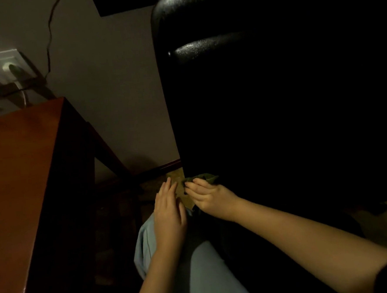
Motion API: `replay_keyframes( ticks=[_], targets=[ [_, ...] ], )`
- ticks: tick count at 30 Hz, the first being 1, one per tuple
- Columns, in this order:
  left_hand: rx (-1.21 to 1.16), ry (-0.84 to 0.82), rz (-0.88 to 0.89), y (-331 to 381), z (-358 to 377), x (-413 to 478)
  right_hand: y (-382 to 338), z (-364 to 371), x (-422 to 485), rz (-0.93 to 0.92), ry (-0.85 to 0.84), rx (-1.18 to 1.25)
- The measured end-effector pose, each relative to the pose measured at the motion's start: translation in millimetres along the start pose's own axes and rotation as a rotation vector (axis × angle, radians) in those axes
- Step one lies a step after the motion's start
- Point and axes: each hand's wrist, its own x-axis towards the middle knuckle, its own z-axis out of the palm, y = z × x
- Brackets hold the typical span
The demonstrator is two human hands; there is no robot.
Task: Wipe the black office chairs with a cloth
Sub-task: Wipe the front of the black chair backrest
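A black office chair [275, 96] fills the right half of the view, its back turned to me, glossy at the top. Down at the lower left edge of the chair back, my right hand [210, 198] grips a dark green cloth [204, 178] against the chair. Only a small bunched part of the cloth shows above the fingers. My left hand [169, 212] hovers just left of the right hand with straight fingers, holding nothing, above my knee in light blue trousers.
A reddish-brown wooden desk [24, 179] stands at the left, its edge close to my left arm. On the wall behind it sits a white socket [6, 65] with a plug and a dangling cable [51, 35]. A narrow strip of floor [158, 184] lies between desk and chair.
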Motion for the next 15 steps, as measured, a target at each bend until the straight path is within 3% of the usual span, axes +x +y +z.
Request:
replay_keyframes(
  ticks=[2, 8, 15],
  targets=[
    [-0.017, -0.02, 0.002, 4, 6, -6, -2, 10, -13, -0.085, -0.158, -0.014],
    [0.014, -0.05, 0.069, 13, 12, -11, 13, 19, -63, -0.064, -0.557, -0.019],
    [-0.018, 0.006, 0.082, 41, 38, -18, 37, 2, -140, 0.009, -0.673, -0.094]
  ],
)
